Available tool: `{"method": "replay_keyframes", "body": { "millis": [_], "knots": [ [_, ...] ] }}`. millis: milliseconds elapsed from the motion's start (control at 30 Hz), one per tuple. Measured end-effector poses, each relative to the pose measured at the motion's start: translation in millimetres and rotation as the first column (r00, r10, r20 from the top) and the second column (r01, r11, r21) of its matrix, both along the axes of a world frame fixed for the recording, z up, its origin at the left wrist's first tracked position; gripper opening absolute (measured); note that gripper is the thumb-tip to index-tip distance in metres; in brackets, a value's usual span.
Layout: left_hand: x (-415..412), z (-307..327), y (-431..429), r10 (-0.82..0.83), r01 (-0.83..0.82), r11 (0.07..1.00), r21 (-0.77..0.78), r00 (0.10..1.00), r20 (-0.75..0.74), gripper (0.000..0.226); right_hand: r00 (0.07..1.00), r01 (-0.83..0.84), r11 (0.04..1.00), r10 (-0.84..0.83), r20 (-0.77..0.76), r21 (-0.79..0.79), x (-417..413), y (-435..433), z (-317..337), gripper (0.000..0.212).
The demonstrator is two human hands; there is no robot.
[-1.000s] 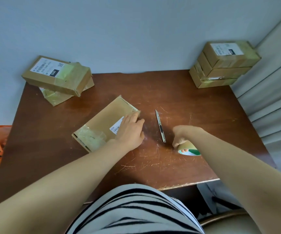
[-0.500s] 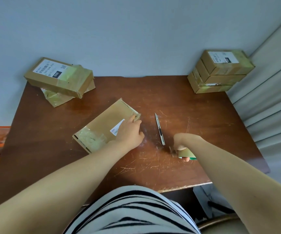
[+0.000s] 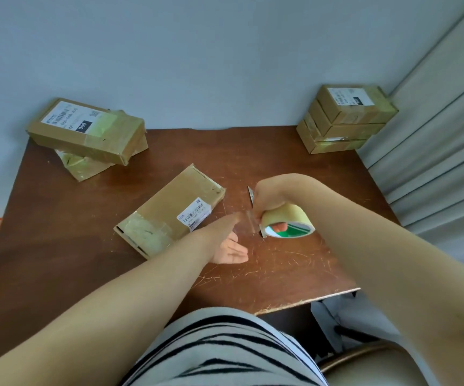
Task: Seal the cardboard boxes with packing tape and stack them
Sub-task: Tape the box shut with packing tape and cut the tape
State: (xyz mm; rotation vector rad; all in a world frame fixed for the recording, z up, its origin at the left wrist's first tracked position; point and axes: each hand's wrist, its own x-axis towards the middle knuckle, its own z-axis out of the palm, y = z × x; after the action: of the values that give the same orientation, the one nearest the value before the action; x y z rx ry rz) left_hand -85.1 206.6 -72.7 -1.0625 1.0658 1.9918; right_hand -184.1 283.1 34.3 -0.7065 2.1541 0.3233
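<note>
**A:** What has changed in the last second?

**B:** The right hand (image 3: 269, 199) has lifted the tape (image 3: 289, 221) off the table (image 3: 58, 246). Its fingers curl through the core and grip the roll above the knife (image 3: 250, 194). The left hand (image 3: 226, 243) has left the box (image 3: 166, 210) and crossed to the roll.

**A:** Is it pinching the tape's end?

**B:** A fingertip meets a clear strip coming off the roll, but I cannot tell whether it pinches. The other fingers lie straight.

**A:** And the box?

**B:** Flat mid-table, just left of both hands, untouched. The right stack (image 3: 345, 118) has 3 boxes, the left stack (image 3: 86, 129) has 2. I'd judge a strip is being drawn for this box, and sealing is yet to start.
</note>
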Motion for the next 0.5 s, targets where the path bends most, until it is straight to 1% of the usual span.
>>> {"method": "replay_keyframes", "body": {
  "millis": [33, 100, 167, 233, 333, 400, 433, 500],
  "knots": [
    [0, 0, -1, 0.104, -0.104, 0.991, 0.081, 0.995, 0.0, 0.067, 1.0, 0.01, 0.999, -0.011, -0.015, -0.033, 0, -2, 2, 0.016],
    [-1, -1, -7, 0.294, -0.292, 0.945, 0.145, 0.956, 0.005, 0.047, 0.998, 0.059, 0.995, -0.06, -0.006, -0.083, 0, -3, -2, 0.021],
    [0, -1, -15, 0.406, -0.401, 0.905, 0.143, 0.914, -0.006, 0.028, 0.995, 0.104, 0.987, -0.103, 0.008, -0.121, 1, -2, -8, 0.023],
    [2, -3, -26, 0.458, -0.453, 0.887, 0.091, 0.888, -0.044, 0.01, 0.983, 0.182, 0.969, -0.174, 0.058, -0.168, 2, -2, -14, 0.025],
    [10, -4, -46, 0.488, -0.494, 0.868, -0.049, 0.867, -0.096, 0.015, 0.946, 0.304, 0.917, -0.26, 0.191, -0.257, 8, -5, -20, 0.026],
    [16, -2, -63, 0.456, -0.484, 0.847, -0.222, 0.874, -0.168, 0.01, 0.911, 0.385, 0.865, -0.299, 0.285, -0.323, 18, -10, -24, 0.026],
    [19, 1, -72, 0.447, -0.493, 0.813, -0.309, 0.869, -0.21, 0.007, 0.872, 0.448, 0.827, -0.32, 0.371, -0.34, 24, -14, -25, 0.024],
    [26, 3, -92, 0.46, -0.533, 0.722, -0.441, 0.846, -0.27, 0.011, 0.803, 0.538, 0.765, -0.337, 0.491, -0.354, 38, -25, -32, 0.022]
  ]
}}
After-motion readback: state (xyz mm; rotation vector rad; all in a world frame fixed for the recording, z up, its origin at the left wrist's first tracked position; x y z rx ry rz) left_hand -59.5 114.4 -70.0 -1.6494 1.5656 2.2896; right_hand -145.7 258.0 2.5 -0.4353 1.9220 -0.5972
